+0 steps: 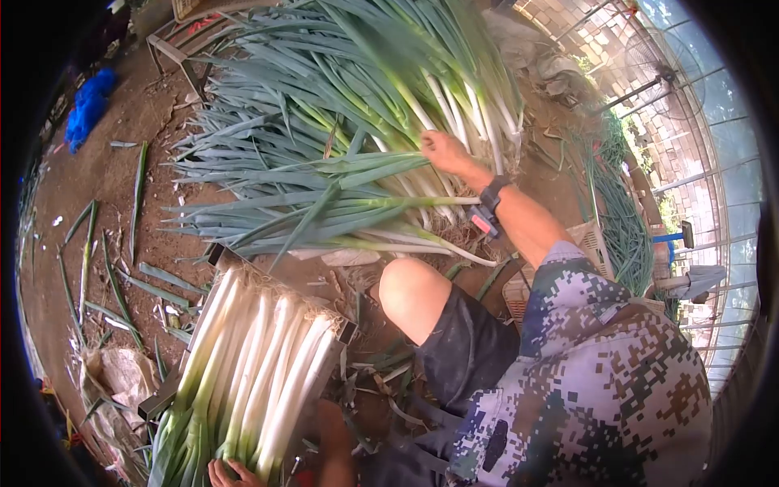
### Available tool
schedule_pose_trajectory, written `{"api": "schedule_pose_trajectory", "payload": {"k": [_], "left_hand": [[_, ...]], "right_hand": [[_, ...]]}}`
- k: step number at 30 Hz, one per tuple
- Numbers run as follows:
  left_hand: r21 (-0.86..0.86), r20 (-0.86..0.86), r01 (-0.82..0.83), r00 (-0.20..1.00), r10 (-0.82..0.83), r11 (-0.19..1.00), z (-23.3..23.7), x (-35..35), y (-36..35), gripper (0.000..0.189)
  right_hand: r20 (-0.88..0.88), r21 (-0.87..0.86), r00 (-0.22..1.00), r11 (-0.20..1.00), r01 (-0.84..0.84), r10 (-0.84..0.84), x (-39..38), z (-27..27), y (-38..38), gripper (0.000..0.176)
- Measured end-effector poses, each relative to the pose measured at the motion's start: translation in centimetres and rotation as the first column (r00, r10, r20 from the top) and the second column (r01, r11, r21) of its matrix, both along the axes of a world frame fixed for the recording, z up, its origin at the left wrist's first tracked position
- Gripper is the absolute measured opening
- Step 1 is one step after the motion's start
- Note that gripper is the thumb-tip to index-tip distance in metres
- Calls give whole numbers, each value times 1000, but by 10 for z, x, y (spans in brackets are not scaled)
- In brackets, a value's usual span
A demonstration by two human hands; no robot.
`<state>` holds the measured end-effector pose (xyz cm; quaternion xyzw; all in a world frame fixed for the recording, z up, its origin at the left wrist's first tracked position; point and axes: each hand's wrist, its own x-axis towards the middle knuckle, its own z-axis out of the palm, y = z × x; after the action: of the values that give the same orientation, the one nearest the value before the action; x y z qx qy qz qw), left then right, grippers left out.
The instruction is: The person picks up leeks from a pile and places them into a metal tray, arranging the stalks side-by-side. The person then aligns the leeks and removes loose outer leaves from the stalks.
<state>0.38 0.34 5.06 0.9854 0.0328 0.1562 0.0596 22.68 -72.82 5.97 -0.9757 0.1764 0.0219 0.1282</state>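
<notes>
My right hand (pixel 445 152), with a dark band and device on the wrist, reaches over a big heap of long green onions (pixel 324 105). Its fingers are curled closed at a green onion (pixel 381 169), whose leaves fan out to the left. At the bottom edge my left hand (pixel 234 472) shows only in part, its fingers bent over the green parts of a bundle of green onions (pixel 260 357). That bundle lies side by side in a metal frame (pixel 345 333), white stems and roots toward the top.
My bent knee (pixel 415 300) stands between heap and frame. Loose leaves (pixel 114 276) and a torn sack (pixel 118 381) lie on the dirt floor at left. Blue netting (pixel 89 105) is farther up. At right are a plastic crate (pixel 592 247), more green onions (pixel 621 227) and a wire fence.
</notes>
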Motion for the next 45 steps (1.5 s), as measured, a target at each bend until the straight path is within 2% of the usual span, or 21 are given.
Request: {"api": "schedule_pose_trajectory", "payload": {"k": [2, 5, 7, 8, 10, 11, 12, 13, 14, 17, 20, 23, 26, 27, 31, 34, 37, 38, 39, 42, 45], "left_hand": [[106, -98, -95, 990, 106, 990, -8, -7, 10, 36], [167, -107, -43, 992, 61, 985, -57, -21, 68, 51], [247, -106, -20, 993, 48, 969, -57, -24, 72, 52], [147, -94, -39, 994, 54, 988, -60, -25, 76, 52], [181, -102, -46, 993, 65, 982, -71, -29, 90, 52], [399, -238, 160, 969, -67, 903, -113, -48, 147, 55], [124, -334, -28, 940, 69, 992, -102, -42, 134, 62], [19, -336, -121, 934, 121, 992, -93, -33, 122, 60], [-7, -326, -138, 937, 128, 990, -87, -29, 115, 59], [-53, -323, -176, 935, 150, 983, -80, -25, 110, 54], [-77, -324, -190, 933, 156, 979, -75, -21, 106, 50], [-84, -324, -211, 930, 174, 974, -66, -22, 99, 46], [-80, -379, -250, 903, 203, 965, -62, -24, 101, 49], [-72, -378, -248, 903, 204, 966, -63, -23, 101, 49], [-47, -372, -254, 902, 219, 966, -64, -23, 95, 47], [-46, -381, -288, 890, 250, 957, -62, -19, 87, 45], [-21, -381, -231, 902, 206, 973, -52, -23, 79, 44], [-63, -326, -204, 929, 173, 977, -56, -28, 82, 43], [-92, -317, -210, 933, 171, 973, -53, -28, 83, 42], [-107, -299, -221, 937, 181, 969, -60, -24, 73, 41], [-118, -290, -225, 939, 183, 967, -66, -23, 72, 41]], "right_hand": [[0, -249, 995, 964, 96, -99, -34, -21, -62, 52], [8, -317, 1000, 948, -23, 27, -68, -27, -93, 55], [16, -389, 1000, 921, 9, -3, -71, -34, -96, 53], [25, -425, 1000, 905, 27, -18, -73, -34, -92, 51], [-107, -442, 994, 897, -30, -19, -72, -24, -78, 46], [-166, -449, 986, 892, -57, -20, -74, -20, -73, 43], [-106, -464, 993, 880, -101, 58, -77, -18, -71, 40], [-47, -480, 990, 866, -142, 136, -82, -19, -69, 38], [8, -488, 977, 854, -182, 214, -88, -27, -71, 35], [-78, -241, 972, 942, -235, 222, -109, -30, -30, 36], [-309, -195, 890, 894, -404, 335, -134, -62, -19, 43], [-162, -312, 947, 896, -314, 276, -154, -113, -23, 50], [-259, -399, 950, 877, -267, 172, -150, -121, -13, 60], [-290, -373, 935, 875, -309, 206, -147, -117, -13, 51], [-306, -49, 908, 947, -316, 287, -137, -91, 7, 29], [-594, 29, 784, 979, -204, 181, -139, -98, 33, 35], [-507, -98, 862, 995, -26, -27, -169, -155, 38, 46], [-484, -136, 869, 990, 44, -105, -179, -170, 41, 50], [-437, -164, 897, 986, -5, -69, -194, -187, 42, 56], [-459, -119, 881, 991, 62, -110, -186, -160, 64, 50], [-493, -75, 868, 997, 32, -65, -181, -140, 60, 50]]}}
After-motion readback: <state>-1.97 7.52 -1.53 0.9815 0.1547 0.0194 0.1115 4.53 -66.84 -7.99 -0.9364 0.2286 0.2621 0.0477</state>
